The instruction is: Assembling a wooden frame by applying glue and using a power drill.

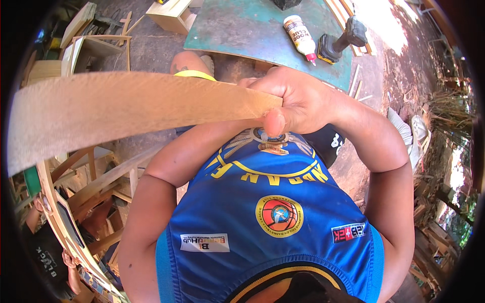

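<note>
A long, pale wooden board [111, 108] stretches across the view from the left to the middle. My right hand [298, 98] grips its right end, with the thumb pressed near the lower edge. My left forearm [187, 151] reaches up under the board toward my right hand; my left hand is mostly hidden behind the board and right hand, so its grip cannot be seen.
A teal board [227, 30] holds a glue bottle [298, 38] and a cordless drill [343, 43]. Wooden box pieces [86, 50] lie upper left. A co-worker [50, 252] is at lower left beside wooden frames [88, 197]. Brush and scrap wood line the right.
</note>
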Available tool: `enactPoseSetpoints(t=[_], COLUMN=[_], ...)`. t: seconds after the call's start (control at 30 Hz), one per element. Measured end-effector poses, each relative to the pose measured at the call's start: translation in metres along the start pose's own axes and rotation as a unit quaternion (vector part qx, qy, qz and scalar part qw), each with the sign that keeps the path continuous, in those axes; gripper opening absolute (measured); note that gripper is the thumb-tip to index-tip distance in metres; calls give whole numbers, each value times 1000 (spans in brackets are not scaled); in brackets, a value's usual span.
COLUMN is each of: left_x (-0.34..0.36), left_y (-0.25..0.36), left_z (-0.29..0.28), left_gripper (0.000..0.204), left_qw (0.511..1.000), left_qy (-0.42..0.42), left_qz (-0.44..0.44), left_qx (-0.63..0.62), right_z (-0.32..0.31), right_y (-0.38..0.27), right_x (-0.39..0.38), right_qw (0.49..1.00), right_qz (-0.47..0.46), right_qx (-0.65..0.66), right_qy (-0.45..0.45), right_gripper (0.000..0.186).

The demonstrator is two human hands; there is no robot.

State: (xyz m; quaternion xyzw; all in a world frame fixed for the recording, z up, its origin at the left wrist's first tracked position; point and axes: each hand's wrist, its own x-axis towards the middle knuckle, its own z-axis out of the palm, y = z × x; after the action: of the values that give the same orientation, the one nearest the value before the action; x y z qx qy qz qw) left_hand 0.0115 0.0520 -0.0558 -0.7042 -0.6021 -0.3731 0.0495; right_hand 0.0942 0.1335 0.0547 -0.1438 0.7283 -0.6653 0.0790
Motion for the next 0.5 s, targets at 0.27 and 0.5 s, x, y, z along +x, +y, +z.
enactPoseSetpoints(t=[0.27, 0.5], left_x=[-21, -35], left_y=[3, 3], left_z=[-18, -59], left_gripper=[27, 28], left_qw=[999, 994], left_qy=[-4, -85], left_qz=[35, -20], left_qx=[12, -65], right_z=[-4, -40], right_y=[-2, 13], right_x=[3, -42], right_qw=[995, 992], right_qz=[-61, 37], right_qx=[71, -53], right_qy=[34, 105], right_gripper=[61, 28])
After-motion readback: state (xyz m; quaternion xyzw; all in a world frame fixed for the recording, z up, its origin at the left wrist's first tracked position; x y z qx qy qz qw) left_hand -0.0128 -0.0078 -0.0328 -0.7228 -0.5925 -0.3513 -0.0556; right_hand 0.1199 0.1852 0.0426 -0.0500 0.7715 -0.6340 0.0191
